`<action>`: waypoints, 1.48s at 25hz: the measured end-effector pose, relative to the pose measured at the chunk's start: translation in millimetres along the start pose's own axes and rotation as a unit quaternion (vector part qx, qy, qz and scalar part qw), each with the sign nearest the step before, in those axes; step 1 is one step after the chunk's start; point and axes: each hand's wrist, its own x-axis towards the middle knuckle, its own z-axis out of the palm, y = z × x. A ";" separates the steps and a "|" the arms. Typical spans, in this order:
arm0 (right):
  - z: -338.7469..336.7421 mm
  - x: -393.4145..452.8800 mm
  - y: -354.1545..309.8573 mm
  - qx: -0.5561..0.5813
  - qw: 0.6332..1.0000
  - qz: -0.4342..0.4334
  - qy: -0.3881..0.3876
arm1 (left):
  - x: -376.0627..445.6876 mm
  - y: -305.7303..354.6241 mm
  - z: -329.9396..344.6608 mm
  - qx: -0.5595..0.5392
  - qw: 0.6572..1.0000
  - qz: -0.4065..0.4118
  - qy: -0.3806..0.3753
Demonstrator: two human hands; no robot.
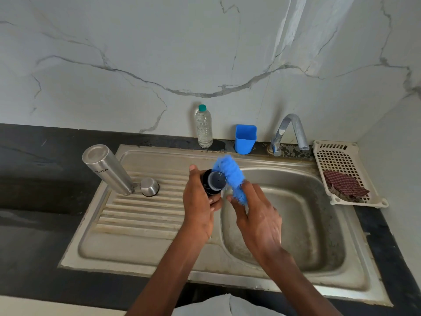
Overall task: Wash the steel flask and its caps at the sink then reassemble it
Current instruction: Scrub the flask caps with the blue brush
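Two hands: I see both over the sink [296,265], at the edge between drainboard and basin.
Left hand [199,206]: I see its fingers curled round the black cap [214,182]; thumb up on the far side; the cap's open end faces the right hand.
Right hand [257,213]: I see it gripping the blue scrubber [230,174]; the scrubber's fibres touch the cap's rim and arch over it.
Flask [107,169]: I see it upside down on the drainboard's far left corner, mouth down, tilted in this wide view; printed lettering on its side, too small for me to read surely.
Steel cap [149,187]: just beside the flask's mouth, on the ribs of the drainboard; dome up.
Tap [290,131]: behind the basin, spout curving right; I cannot tell whether water runs.
Bottle [204,127]: clear plastic, green lid, upright against the wall behind the sink.
Blue cup [245,139]: between bottle and tap, upright.
Tray [335,156]: white, perforated, right of the basin on the dark counter; a chequered red cloth [344,184] lies crumpled in its near end.
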 end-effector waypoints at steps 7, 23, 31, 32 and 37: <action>-7.6 -2.9 0.1 0.154 0.984 0.081 -0.025 | -0.2 -8.1 -11.7 -0.076 0.986 0.043 -0.142; -23.5 18.0 2.2 0.089 0.993 0.040 -0.067 | -4.7 2.4 -31.2 -0.038 0.984 0.004 -0.176; -25.9 32.5 -6.1 0.383 0.878 0.231 -0.168 | -6.3 -28.0 -2.6 0.109 0.968 0.222 -0.036; -29.6 39.4 -5.6 0.414 0.853 0.250 -0.197 | -3.0 -26.5 -3.3 0.136 0.955 0.261 -0.033; -42.3 27.7 -4.3 0.516 0.714 0.355 -0.313 | 30.7 -12.8 -25.9 0.272 0.883 0.381 0.018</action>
